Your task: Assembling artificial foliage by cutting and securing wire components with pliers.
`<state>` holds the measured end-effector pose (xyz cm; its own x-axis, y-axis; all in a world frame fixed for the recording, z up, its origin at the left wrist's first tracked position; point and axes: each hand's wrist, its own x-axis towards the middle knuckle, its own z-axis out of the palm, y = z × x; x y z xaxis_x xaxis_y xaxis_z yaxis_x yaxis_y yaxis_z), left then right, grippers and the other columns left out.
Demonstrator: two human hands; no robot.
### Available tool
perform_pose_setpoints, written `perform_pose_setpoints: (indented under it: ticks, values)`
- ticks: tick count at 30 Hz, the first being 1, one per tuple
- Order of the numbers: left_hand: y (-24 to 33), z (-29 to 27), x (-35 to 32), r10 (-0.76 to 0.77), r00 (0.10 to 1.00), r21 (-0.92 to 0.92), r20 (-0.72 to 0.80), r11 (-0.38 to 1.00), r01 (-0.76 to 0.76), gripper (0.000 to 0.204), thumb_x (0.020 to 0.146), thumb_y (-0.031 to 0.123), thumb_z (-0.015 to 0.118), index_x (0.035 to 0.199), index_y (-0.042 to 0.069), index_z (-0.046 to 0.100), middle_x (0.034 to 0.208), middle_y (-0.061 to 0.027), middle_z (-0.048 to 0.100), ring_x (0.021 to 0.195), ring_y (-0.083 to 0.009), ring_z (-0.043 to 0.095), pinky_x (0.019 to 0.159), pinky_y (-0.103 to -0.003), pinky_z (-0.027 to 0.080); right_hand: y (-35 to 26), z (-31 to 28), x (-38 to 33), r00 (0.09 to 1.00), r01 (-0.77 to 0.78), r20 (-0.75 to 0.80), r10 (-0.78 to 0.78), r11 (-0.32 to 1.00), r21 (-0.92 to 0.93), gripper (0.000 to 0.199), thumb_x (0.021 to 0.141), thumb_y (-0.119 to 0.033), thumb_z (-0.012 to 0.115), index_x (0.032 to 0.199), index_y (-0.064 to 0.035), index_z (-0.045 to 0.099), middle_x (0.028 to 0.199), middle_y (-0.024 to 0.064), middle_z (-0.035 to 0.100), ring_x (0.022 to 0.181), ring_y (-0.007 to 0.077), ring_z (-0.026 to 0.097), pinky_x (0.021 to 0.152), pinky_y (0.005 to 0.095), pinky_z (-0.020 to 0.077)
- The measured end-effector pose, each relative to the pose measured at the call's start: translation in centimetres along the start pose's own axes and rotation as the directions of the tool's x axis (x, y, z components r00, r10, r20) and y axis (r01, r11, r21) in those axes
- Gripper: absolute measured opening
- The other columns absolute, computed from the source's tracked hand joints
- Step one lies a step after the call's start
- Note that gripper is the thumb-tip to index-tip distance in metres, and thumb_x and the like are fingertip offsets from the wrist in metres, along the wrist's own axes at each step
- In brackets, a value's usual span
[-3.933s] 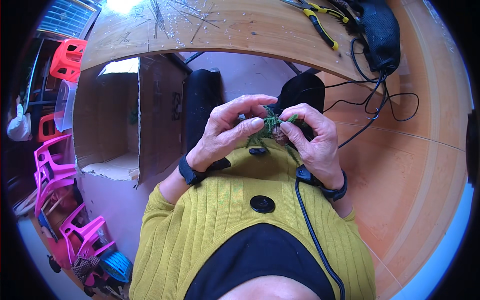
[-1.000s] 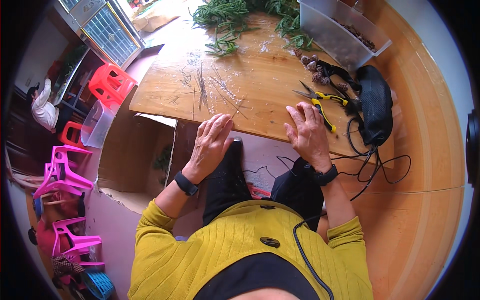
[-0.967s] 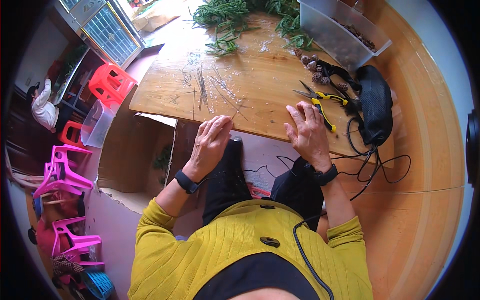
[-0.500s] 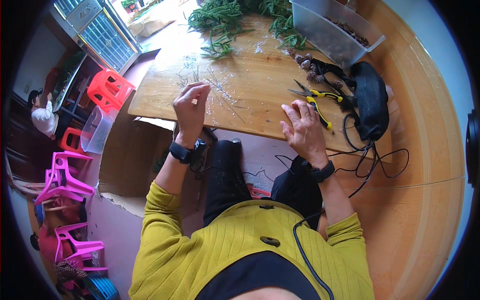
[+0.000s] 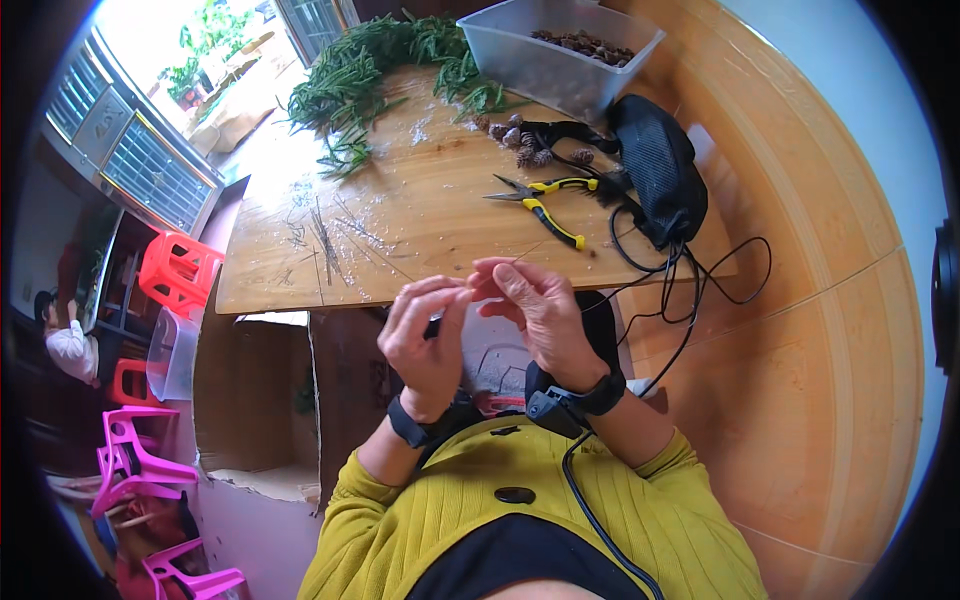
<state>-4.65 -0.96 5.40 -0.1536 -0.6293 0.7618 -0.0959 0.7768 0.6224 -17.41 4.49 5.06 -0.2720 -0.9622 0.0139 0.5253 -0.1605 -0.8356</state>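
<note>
Just off the table's front edge, my left hand (image 5: pixel 425 335) and my right hand (image 5: pixel 545 318) meet at the fingertips, both pinched closed. A thin wire (image 5: pixel 528 252) sticks out above the right fingers; the part between the fingertips is too small to make out clearly. Several loose thin wires (image 5: pixel 325 245) lie on the wooden table (image 5: pixel 430 190) ahead of my left hand, among white specks. Beyond my right hand rest long-nose pliers (image 5: pixel 545 205) with yellow and black handles, jaws apart. Small pine cones (image 5: pixel 525 145) sit in a cluster behind the pliers.
Green artificial branches (image 5: pixel 345 85) cover the table's back. A clear plastic bin (image 5: pixel 560 70) holds more cones. A black mesh pouch (image 5: pixel 660 170) trails cables at the right. Below the left edge stands an open cardboard box (image 5: pixel 255 400). Stools (image 5: pixel 180 270) and another person (image 5: pixel 70 345) are at far left.
My hands have come together: the left moved right and nearer from over the loose wires, the right left the table beside the pliers. The whole view has shifted.
</note>
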Motion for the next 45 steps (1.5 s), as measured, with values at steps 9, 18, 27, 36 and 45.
perform_pose_setpoints:
  ticks: [9,18,27,36,45]
  values:
    - [0.2,3.0,5.4,-0.17,0.941,0.026,0.293,0.985,0.17,0.016,0.08,0.008,0.07,0.092,0.0,0.066,0.08,-0.0111,0.068,0.072,-0.0194,0.064,0.066,-0.03,0.049,-2.7,-7.0,2.3,0.937,0.213,-0.168,-0.307,0.881,-0.421,0.02,0.097,-0.017,0.055,0.105,-0.0005,0.063,0.087,0.0052,0.067,0.073,0.0107,0.065,0.06,0.0219,0.0515]
    - [-7.2,14.5,11.8,-0.008,0.767,0.284,0.641,0.931,-0.227,0.021,0.082,0.021,0.067,0.088,0.001,0.068,0.08,-0.016,0.068,0.071,-0.0327,0.064,0.068,-0.04,0.05,-0.7,-9.2,3.4,0.91,0.19,-0.23,-0.346,0.838,-0.511,0.016,0.095,-0.007,0.053,0.107,0.0018,0.06,0.08,0.003,0.063,0.068,0.009,0.065,0.052,0.0188,0.049]
    - [-11.5,19.3,10.9,0.116,0.832,0.415,0.542,0.824,-0.385,0.022,0.076,0.021,0.071,0.082,0.001,0.066,0.076,-0.0167,0.066,0.072,-0.0356,0.063,0.071,-0.04,0.051,-1.1,-9.0,3.3,0.908,0.214,-0.201,-0.367,0.819,-0.532,0.015,0.094,-0.007,0.054,0.103,0.0034,0.062,0.068,0.0027,0.061,0.059,0.0086,0.062,0.051,0.0209,0.0481]
    - [-3.7,6.8,8.0,-0.409,0.696,-0.245,0.59,0.731,0.637,0.017,0.08,0.004,0.07,0.096,0.001,0.067,0.086,-0.003,0.067,0.078,-0.0093,0.062,0.072,-0.023,0.05,-2.1,-8.1,2.2,0.944,0.095,-0.204,-0.26,0.806,-0.584,0.017,0.095,-0.009,0.054,0.103,0.0041,0.061,0.068,0.0012,0.057,0.059,0.007,0.061,0.051,0.0182,0.0467]
    - [-2.3,-1.5,-3.3,-0.491,0.74,-0.55,0.459,0.498,0.671,0.025,0.077,-0.008,0.071,0.1,-0.001,0.064,0.098,-0.0042,0.062,0.086,-0.0086,0.06,0.073,-0.022,0.052,-3.5,0.9,-6.4,0.961,-0.187,0.07,0.267,0.817,-0.545,0.015,0.095,-0.008,0.054,0.099,0.003,0.063,0.067,0.0015,0.059,0.054,0.0057,0.059,0.048,0.0174,0.0451]
